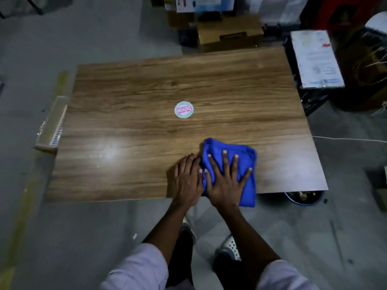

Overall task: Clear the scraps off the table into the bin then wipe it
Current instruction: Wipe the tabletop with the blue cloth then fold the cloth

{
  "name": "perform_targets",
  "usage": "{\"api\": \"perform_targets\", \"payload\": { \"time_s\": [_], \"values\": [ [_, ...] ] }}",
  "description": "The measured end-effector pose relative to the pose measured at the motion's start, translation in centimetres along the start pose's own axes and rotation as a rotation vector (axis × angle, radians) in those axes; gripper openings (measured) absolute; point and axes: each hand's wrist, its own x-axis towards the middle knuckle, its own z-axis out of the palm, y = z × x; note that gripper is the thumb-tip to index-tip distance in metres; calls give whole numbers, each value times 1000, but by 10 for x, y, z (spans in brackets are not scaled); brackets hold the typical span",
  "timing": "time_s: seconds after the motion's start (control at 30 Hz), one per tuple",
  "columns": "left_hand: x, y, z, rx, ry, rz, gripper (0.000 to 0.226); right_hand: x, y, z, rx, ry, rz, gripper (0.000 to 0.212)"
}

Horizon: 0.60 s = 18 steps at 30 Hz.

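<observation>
The blue cloth (pixel 217 147) is lying folded at the near edge of the bench (pixel 146 91), right of centre. The right hand (pixel 225 183) is pressing flat on it, fingers (pixel 225 162) spread apart. The left hand (pixel 185 178) is resting beside it, fingers bent against its edge; whether they are gripping it is unclear.

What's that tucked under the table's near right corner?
A blue-rimmed bin holding pale scraps peeks out below the edge of the table. The tabletop covers most of it, so how full it is cannot be seen.
</observation>
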Motion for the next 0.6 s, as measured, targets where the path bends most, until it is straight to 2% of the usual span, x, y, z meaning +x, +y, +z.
{"api": "perform_targets", "payload": {
  "time_s": [0.1,0.17,0.27,0.33,0.4,0.5,0.6],
  "values": [
    [35,-17,-1,29,28,-26,50,18,12,0,-26,-32,-214,58],
    [63,-31,-1,44,45,-37,51,37,34,-6,-60,-45,-261,60],
    [99,-45,-2,114,17,-35,57,73,57,-11,-59,-62,-18,62],
    [110,-52,0,189,2,-21,58,95,53,-10,-41,-62,161,62],
    [111,-56,5,248,5,-22,59,116,37,-5,-40,-40,252,61],
    [111,-57,6,259,-15,-34,60,134,2,8,-33,-20,270,59],
    [112,-55,3,265,-46,-36,60,109,-28,19,-42,-5,93,58]
  ]
}}
